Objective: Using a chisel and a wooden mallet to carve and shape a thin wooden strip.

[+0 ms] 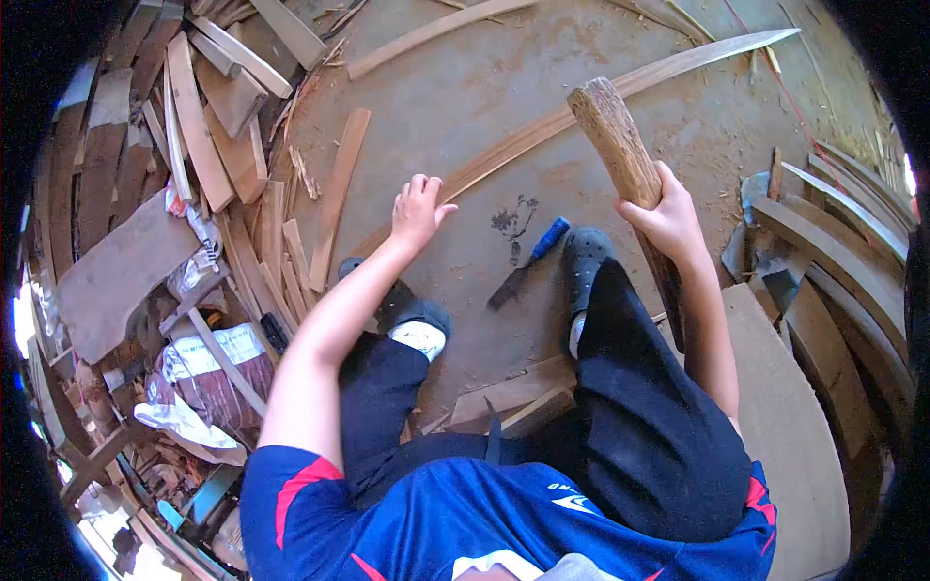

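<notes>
My right hand (665, 219) is wrapped round a thick, rough wooden stick (620, 136), which slants from its cut end at the upper left down past my wrist. My left hand (418, 211) reaches over the near end of a long, thin wooden strip (542, 129), fingers stretched and thumb apart; I cannot tell whether it touches the strip. That strip runs across the floor toward the upper right and passes behind the stick. Between my feet lies a tool with a blue handle (551, 237) and a dark flat blade (511, 288).
Stacked boards (199, 136) and loose offcuts fill the left side, with a printed sack (223, 368) among them. Curved planks (843, 252) are piled at the right, beside a wide flat board (785, 426). Another strip (436, 39) lies on the far floor. Wood scraps lie below my legs.
</notes>
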### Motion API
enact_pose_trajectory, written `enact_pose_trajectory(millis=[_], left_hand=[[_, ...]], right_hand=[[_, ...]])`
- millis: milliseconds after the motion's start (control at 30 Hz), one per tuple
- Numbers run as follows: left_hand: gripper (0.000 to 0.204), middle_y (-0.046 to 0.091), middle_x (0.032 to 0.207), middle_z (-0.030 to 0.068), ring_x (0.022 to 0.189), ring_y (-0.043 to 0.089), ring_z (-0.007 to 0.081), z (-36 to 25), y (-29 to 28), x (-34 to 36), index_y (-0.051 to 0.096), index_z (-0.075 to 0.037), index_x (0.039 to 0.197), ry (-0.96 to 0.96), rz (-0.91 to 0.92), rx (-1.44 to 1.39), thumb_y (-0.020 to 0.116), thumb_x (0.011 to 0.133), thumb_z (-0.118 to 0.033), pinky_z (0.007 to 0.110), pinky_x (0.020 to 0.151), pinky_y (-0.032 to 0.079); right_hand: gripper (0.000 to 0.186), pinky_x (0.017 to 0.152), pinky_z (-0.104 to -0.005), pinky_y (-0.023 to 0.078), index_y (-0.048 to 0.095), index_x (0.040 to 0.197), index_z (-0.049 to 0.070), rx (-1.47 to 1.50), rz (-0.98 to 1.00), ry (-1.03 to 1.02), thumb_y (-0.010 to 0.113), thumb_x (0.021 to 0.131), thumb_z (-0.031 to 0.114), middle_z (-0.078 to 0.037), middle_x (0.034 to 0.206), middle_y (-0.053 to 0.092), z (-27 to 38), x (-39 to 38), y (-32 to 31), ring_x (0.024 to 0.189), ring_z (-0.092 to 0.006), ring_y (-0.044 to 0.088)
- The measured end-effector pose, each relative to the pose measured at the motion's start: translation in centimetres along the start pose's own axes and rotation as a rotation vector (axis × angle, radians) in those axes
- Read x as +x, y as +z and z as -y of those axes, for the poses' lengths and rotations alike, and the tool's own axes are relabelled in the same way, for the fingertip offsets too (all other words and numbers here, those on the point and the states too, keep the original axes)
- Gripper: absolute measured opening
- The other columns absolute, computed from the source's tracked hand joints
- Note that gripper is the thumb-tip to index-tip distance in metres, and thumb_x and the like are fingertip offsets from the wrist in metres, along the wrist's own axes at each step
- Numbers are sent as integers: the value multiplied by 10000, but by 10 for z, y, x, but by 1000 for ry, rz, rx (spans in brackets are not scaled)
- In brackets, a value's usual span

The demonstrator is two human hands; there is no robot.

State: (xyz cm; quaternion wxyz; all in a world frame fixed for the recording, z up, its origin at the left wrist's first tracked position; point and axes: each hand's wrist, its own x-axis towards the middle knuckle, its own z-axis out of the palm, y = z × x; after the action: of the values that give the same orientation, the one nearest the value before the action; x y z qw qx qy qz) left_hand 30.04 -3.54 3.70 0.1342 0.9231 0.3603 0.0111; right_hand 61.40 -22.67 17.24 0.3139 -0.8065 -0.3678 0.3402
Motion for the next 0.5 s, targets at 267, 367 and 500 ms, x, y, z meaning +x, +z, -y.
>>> enact_pose_trajectory(millis=[267, 367, 500], left_hand=[[479, 487, 1165, 116, 1022, 528, 249, -102, -199, 10, 467, -54, 1203, 403, -67, -454, 600, 845, -345, 362, 849, 432], [508, 475, 1226, 98, 1064, 512, 211, -94, -227, 22, 449, -58, 1235, 148, 183, -1012, 510, 889, -425, 343, 877, 416], [566, 513, 1152, 96, 1042, 518, 186, -74, -208, 27, 359, -77, 1297, 190, 282, -1509, 442, 908, -480, 348, 888, 409]], right_hand=[[565, 676, -402, 480, 444, 945, -12, -156, -19, -342, 701, 729, 443, -237, 799, 609, 128, 34, -19, 763, -355, 622], [626, 699, -409, 479, 422, 927, -33, -163, 29, -532, 701, 713, 485, -259, 825, 604, 199, 33, -3, 795, -380, 616], [722, 716, -386, 486, 424, 972, -61, -33, 98, -681, 712, 683, 535, -259, 859, 598, 248, 36, 12, 831, -332, 619]])
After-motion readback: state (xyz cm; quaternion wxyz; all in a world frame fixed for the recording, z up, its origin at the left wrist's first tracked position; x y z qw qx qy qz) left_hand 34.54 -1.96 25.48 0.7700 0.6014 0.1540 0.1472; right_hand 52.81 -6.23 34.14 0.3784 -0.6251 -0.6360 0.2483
